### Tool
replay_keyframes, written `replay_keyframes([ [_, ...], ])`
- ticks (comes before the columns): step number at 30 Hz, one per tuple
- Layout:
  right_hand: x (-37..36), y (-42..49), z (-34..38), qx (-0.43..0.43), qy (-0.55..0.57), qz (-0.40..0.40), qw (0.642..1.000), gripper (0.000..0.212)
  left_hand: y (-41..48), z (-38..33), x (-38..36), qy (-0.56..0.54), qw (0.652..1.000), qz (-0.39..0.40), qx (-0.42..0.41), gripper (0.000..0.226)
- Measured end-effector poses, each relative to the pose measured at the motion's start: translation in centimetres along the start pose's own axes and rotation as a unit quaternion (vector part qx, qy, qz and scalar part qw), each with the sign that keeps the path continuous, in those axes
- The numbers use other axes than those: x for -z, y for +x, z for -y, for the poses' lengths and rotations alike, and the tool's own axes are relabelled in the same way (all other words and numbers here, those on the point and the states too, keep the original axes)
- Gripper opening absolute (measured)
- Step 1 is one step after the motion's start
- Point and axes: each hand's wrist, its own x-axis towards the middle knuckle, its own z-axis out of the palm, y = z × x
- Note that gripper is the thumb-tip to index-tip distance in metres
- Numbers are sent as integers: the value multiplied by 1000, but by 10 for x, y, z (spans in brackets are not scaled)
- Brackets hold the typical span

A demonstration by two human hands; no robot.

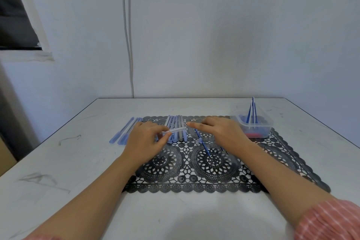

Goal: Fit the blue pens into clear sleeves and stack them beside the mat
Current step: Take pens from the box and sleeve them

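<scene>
My left hand pinches a clear sleeve and holds it level above the black lace mat. My right hand hovers just right of the sleeve's open end with fingers stretched towards it; whether it holds anything I cannot tell. A thin blue pen lies slanted on the mat below the right hand. Several sleeves lie side by side on the mat's far left part. A few finished sleeved pens lie on the table left of the mat.
A clear plastic tub stands at the mat's far right corner with several blue pens upright in it and something red at its bottom. The white table meets a wall at the back. My striped sleeve is at the lower right.
</scene>
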Motion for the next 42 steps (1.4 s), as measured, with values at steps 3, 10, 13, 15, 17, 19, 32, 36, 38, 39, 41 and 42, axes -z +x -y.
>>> replay_keyframes([
  [3,-1,1,3,29,-6,-14,999,69,0,0,0,0,1000,0,-4,38],
  [10,-2,0,6,26,-10,-35,999,71,-1,-2,0,-8,1000,-8,-13,37],
  [13,-3,-2,3,6,-16,-21,1000,66,-1,-2,0,-11,1000,-14,-16,36],
  [15,-4,-2,3,5,-18,-16,1000,65,-1,-3,0,-13,1000,-16,-16,36],
  [17,-6,-1,3,8,-12,-28,999,62,-1,-4,0,-14,1000,-17,-17,36],
  [19,-6,0,5,11,-2,-49,999,60,-1,-3,1,-17,1000,-18,-15,36],
  [32,-9,1,7,8,27,-87,996,60,-1,-5,1,-20,999,-17,-19,35],
  [36,-7,1,9,1,41,-75,996,54,-1,-5,1,-22,1000,-13,-18,36],
  [38,-8,1,9,-4,36,-71,997,53,-1,-5,1,-22,999,-12,-20,36],
  [39,-10,1,9,-5,33,-71,997,53,-1,-5,1,-22,999,-12,-21,36],
  [41,-12,1,9,-12,32,-83,996,51,-1,-5,0,-20,999,-11,-25,35],
  [42,-13,1,9,-19,35,-94,995,47,-1,-5,0,-20,999,-12,-28,35],
])
